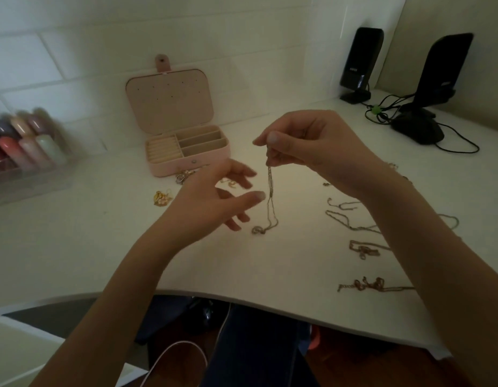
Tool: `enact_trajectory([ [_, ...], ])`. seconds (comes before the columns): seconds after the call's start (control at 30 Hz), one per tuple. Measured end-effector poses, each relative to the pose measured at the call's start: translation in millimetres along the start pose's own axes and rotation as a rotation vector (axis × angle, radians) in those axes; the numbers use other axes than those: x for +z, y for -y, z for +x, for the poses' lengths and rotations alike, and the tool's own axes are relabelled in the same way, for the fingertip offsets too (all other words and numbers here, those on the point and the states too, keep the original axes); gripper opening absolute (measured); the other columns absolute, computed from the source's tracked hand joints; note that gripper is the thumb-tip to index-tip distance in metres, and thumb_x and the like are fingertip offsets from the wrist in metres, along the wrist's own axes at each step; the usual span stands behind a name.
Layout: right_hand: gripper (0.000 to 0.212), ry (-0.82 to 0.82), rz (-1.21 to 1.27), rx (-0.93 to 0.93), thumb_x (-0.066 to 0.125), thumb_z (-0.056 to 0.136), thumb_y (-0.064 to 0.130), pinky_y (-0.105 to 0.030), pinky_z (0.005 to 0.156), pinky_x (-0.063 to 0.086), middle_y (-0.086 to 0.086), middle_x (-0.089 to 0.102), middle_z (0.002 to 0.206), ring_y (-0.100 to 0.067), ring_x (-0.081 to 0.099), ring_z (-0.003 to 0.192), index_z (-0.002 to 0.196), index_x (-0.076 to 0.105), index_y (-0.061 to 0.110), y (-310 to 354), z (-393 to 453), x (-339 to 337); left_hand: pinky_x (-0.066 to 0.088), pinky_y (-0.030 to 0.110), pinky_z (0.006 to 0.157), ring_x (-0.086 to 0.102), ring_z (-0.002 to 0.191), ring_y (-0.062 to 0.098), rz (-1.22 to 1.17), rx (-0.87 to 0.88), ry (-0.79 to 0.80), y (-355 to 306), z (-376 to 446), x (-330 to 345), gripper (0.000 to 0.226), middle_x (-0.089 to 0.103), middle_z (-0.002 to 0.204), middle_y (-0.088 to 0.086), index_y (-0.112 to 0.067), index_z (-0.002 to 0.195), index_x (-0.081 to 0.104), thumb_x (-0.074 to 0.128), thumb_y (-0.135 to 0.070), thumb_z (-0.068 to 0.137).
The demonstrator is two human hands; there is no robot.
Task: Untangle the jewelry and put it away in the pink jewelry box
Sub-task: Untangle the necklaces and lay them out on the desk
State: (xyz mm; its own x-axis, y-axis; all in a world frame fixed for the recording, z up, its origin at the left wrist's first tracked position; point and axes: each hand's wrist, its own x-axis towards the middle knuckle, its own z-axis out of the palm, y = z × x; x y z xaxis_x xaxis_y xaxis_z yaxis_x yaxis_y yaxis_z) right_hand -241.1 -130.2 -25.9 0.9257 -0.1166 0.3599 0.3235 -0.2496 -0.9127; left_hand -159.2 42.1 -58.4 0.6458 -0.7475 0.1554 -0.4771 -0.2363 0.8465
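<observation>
With the right hand [306, 146] pinching the dangling necklace [269, 196], the open, empty left hand [214, 196] should gently tease apart its seemingly twisted strands before boxing it.

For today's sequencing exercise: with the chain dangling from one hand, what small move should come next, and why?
Probably the left hand, open beside the chain, should pinch one strand just above the pendant and ease it apart. The right hand holds the top in its grip, the strands hang twisted together, and the pink jewelry box stands open.
</observation>
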Motion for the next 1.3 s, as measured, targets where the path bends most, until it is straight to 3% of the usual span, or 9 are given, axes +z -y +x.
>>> enact_trajectory([
  [0.1, 0.011, 0.056, -0.015, -0.040, 0.060, 0.086, 0.006, -0.025, 0.074, 0.054, 0.002, 0.069, 0.074, -0.013, 0.066, 0.074, 0.093, 0.068, 0.003, 0.5, -0.5, 2.9, 0.049, 0.023, 0.044, 0.070, 0.068, 0.013, -0.049, 0.042, 0.090, -10.9, 3.3, 1.9, 0.055, 0.058, 0.116, -0.014, -0.025, 0.124, 0.052, 0.071, -0.036, 0.073],
  [0.23, 0.014, 0.062, -0.116, -0.022, 0.063, 0.086, 0.011, -0.024, 0.066, 0.050, -0.007, 0.070, 0.083, -0.014, 0.064, 0.075, 0.096, 0.069, 0.002, 0.7, -1.0, 4.7, 0.048, 0.023, 0.042, 0.069, 0.063, 0.016, -0.193, 0.044, 0.068, -17.6, 7.1, 5.7, 0.018, 0.073, 0.088, 0.002, -0.017, 0.103, 0.065, 0.063, -0.018, 0.085],
  [0.37, 0.028, -0.011, -0.238, 0.115, 0.068, 0.084, 0.022, -0.027, 0.067, 0.048, 0.003, 0.069, 0.098, -0.010, 0.062, 0.078, 0.112, 0.064, 0.022, -4.7, 1.0, -2.1, 0.054, 0.020, 0.054, 0.070, 0.069, 0.014, -0.311, 0.017, -0.028, -17.3, 6.3, -4.5, 0.015, 0.073, 0.076, 0.004, -0.006, 0.095, 0.069, 0.056, -0.009, 0.089],
  [0.53, 0.032, 0.518, -0.438, 0.397, 0.069, 0.083, 0.024, -0.036, 0.092, 0.051, 0.015, 0.066, 0.114, -0.005, 0.065, 0.095, 0.113, 0.064, 0.033, -19.9, -2.1, 4.3, 0.055, 0.020, 0.055, 0.070, 0.068, 0.014, -0.408, 0.084, -0.038, -24.8, 3.5, -14.9, 0.015, 0.073, 0.075, 0.002, -0.011, 0.094, 0.069, 0.055, -0.012, 0.088],
  [0.63, 0.014, 0.577, -0.417, 0.387, 0.069, 0.084, 0.022, -0.042, 0.102, 0.045, 0.004, 0.070, 0.110, -0.019, 0.065, 0.103, 0.095, 0.072, 0.031, -33.0, -2.2, 18.9, 0.051, 0.019, 0.049, 0.066, 0.063, 0.010, -0.377, 0.115, -0.069, -26.2, 2.5, -19.9, 0.015, 0.072, 0.073, -0.001, -0.015, 0.092, 0.070, 0.055, -0.012, 0.090],
  [0.8, 0.012, 0.499, -0.322, 0.465, 0.063, 0.088, 0.012, -0.019, 0.081, 0.050, -0.002, 0.074, 0.090, -0.009, 0.067, 0.085, 0.096, 0.071, 0.008, -31.8, -8.8, 2.7, 0.053, 0.016, 0.055, 0.063, 0.063, 0.004, -0.217, 0.071, -0.153, -14.4, -4.2, -47.1, 0.012, 0.071, 0.068, -0.005, -0.019, 0.088, 0.071, 0.060, -0.015, 0.085],
  [1.07, 0.012, 0.444, -0.473, 0.467, 0.066, 0.087, 0.018, -0.017, 0.065, 0.048, 0.008, 0.072, 0.083, -0.004, 0.064, 0.073, 0.093, 0.075, 0.022, -5.3, -26.1, -11.5, 0.054, 0.014, 0.067, 0.068, 0.078, 0.003, 0.089, -0.001, 0.142, 1.1, -21.2, -55.0, 0.014, 0.074, 0.082, -0.009, -0.027, 0.091, 0.072, 0.062, -0.019, 0.085],
  [1.17, 0.012, 0.488, -0.561, 0.446, 0.067, 0.085, 0.020, -0.020, 0.067, 0.051, 0.008, 0.073, 0.086, -0.003, 0.061, 0.070, 0.093, 0.075, 0.025, -0.4, -33.5, 0.6, 0.049, 0.009, 0.061, 0.066, 0.074, -0.003, 0.137, -0.004, 0.225, -2.4, -25.5, -41.1, 0.013, 0.073, 0.079, -0.012, -0.027, 0.090, 0.073, 0.064, -0.020, 0.084],
  [1.3, 0.012, 0.516, -0.604, 0.451, 0.069, 0.084, 0.020, -0.029, 0.075, 0.054, 0.008, 0.070, 0.080, -0.005, 0.062, 0.070, 0.093, 0.074, 0.026, 1.7, -45.1, 10.2, 0.055, 0.017, 0.071, 0.069, 0.074, 0.003, 0.159, -0.015, 0.317, -1.2, -31.9, -30.6, 0.012, 0.074, 0.080, -0.009, -0.020, 0.091, 0.074, 0.065, -0.022, 0.083],
])
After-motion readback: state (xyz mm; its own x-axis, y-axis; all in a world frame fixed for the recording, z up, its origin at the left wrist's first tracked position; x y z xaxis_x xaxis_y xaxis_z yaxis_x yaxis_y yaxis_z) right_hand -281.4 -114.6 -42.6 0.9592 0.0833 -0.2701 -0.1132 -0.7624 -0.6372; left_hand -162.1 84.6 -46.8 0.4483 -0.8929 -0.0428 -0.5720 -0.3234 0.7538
